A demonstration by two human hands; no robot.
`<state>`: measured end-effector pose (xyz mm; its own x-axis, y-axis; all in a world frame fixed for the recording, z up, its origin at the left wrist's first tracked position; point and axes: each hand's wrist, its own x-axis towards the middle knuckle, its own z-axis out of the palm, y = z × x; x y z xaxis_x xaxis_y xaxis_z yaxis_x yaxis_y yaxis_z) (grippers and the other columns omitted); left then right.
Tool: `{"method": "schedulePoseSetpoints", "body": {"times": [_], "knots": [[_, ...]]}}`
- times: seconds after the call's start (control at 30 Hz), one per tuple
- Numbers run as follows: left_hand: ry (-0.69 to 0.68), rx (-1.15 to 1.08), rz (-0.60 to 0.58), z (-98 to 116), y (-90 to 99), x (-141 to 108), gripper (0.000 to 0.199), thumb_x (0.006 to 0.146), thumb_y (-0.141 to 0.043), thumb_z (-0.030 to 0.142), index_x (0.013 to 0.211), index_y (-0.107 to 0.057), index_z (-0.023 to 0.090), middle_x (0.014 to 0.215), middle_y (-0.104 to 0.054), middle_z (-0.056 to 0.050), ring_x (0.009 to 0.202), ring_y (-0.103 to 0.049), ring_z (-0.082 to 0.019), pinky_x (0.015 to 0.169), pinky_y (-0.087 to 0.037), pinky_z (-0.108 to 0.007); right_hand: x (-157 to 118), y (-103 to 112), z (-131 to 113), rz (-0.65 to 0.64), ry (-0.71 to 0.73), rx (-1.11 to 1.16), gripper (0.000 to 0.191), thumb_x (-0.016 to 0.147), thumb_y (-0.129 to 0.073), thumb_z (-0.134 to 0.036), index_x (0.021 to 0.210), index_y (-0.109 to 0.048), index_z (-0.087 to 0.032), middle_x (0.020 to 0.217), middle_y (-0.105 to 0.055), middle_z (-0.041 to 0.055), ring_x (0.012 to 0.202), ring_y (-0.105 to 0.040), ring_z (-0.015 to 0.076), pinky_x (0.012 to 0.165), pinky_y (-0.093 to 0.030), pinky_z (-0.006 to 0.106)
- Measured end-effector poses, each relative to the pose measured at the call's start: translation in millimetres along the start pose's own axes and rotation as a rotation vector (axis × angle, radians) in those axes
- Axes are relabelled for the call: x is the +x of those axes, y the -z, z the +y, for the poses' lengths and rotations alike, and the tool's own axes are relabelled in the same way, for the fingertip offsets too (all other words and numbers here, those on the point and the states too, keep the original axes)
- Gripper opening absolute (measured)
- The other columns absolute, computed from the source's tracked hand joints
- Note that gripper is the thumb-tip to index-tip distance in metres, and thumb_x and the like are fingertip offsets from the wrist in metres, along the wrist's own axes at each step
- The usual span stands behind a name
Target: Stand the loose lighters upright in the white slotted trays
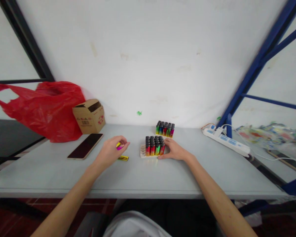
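Several colourful lighters (155,146) with black tops stand in rows in a white tray (142,151), whose leftmost column shows bare slots. My right hand (174,149) rests against the tray's right side, thumb at the near corner and fingers behind. Left of the tray, my left hand (113,148) is closed on a pink and yellow lighter (119,147). Just below that hand a yellow lighter (123,158) lies flat on the table. A second group of lighters (165,128) stands upright behind the tray, near the wall.
A phone (86,146) lies at the left, in front of a cardboard box (90,117) and a red plastic bag (45,110). On the grey table (148,182), a white power strip (226,142) with cables sits at the right by a blue metal frame (251,65).
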<state>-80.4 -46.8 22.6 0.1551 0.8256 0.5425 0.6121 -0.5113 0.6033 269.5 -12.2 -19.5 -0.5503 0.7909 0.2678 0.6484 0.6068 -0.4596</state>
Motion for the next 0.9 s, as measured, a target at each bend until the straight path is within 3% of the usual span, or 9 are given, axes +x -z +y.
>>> {"method": "schedulePoseSetpoints", "body": {"times": [0.13, 0.27, 0.47, 0.63, 0.9], "knots": [[0.109, 0.371, -0.121, -42, 39.4, -9, 0.035, 0.086, -0.063, 0.054, 0.09, -0.075, 0.021, 0.097, -0.076, -0.011, 0.091, -0.068, -0.03, 0.087, -0.052, -0.039, 0, -1, 1, -0.005, 0.012, 0.014, 0.066, 0.073, -0.09, -0.066, 0.115, -0.074, -0.017, 0.11, -0.068, 0.0109, 0.102, -0.062, 0.0305, 0.097, -0.051, 0.046], [0.241, 0.518, -0.203, -67, 53.7, -18, 0.052, 0.087, -0.055, 0.063, 0.102, -0.079, 0.019, 0.102, -0.077, -0.015, 0.094, -0.071, -0.033, 0.083, -0.055, -0.04, 0, -1, 2, 0.002, 0.023, 0.016, 0.064, 0.073, -0.09, -0.064, 0.114, -0.074, -0.018, 0.109, -0.067, 0.0108, 0.102, -0.062, 0.0309, 0.097, -0.051, 0.047], [0.282, 0.539, -0.347, -58, 49.2, -14, 0.054, 0.088, -0.055, 0.066, 0.103, -0.084, 0.023, 0.114, -0.079, -0.013, 0.104, -0.072, -0.035, 0.085, -0.054, -0.039, 0, -1, 0, 0.001, 0.013, -0.001, 0.064, 0.073, -0.09, -0.063, 0.113, -0.074, -0.017, 0.108, -0.068, 0.0111, 0.101, -0.062, 0.0309, 0.096, -0.051, 0.046], [0.281, 0.569, -0.39, -46, 45.7, -14, 0.052, 0.087, -0.056, 0.065, 0.105, -0.083, 0.025, 0.116, -0.079, -0.012, 0.105, -0.072, -0.034, 0.082, -0.053, -0.037, 0, -1, 0, 0.003, 0.015, -0.002, 0.063, 0.073, -0.091, -0.063, 0.111, -0.073, -0.016, 0.108, -0.067, 0.0111, 0.101, -0.062, 0.0307, 0.095, -0.051, 0.046], [0.406, 0.481, -0.31, -50, 42.8, -2, 0.026, 0.074, -0.07, 0.048, 0.08, -0.077, 0.023, 0.085, -0.079, -0.01, 0.086, -0.074, -0.032, 0.069, -0.051, -0.034, 0, 0, 0, -0.003, 0.01, 0.008, 0.064, 0.072, -0.092, -0.062, 0.113, -0.073, -0.016, 0.109, -0.067, 0.0108, 0.103, -0.061, 0.0309, 0.097, -0.05, 0.046]]}}
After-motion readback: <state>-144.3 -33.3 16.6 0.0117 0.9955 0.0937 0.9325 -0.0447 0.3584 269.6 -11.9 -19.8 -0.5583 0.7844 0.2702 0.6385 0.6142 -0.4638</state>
